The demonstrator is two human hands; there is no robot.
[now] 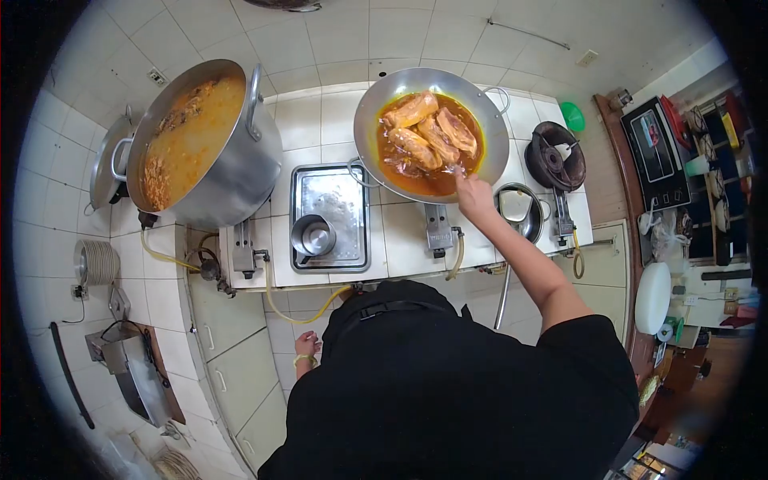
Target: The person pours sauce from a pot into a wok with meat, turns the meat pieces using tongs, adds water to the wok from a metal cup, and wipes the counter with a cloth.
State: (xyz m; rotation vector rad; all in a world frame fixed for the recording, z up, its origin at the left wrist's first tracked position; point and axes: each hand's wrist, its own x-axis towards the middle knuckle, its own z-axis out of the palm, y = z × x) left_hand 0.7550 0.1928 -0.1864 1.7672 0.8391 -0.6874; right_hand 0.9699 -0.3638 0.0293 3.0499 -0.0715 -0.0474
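Note:
A wide metal wok (368, 112) stands on the tiled counter, holding orange-brown liquid and several large pieces of meat (440, 140). My right hand (475, 194) reaches over the wok's near right rim, its fingers closed at the edge of the liquid. Something small and pale shows at the fingertips beside the meat, too blurred to name. Down by my left side hangs my left hand (307, 346), fingers loosely bent and apart, with a band at the wrist. It touches nothing I can see.
On the left stands a big pot (232, 172) of orange broth. A metal tray (364, 200) bears a small metal pot (314, 235). Right of the wok are a long-handled ladle (504, 292) by a metal bowl (532, 228), a burner (556, 156) and a green bowl (572, 117).

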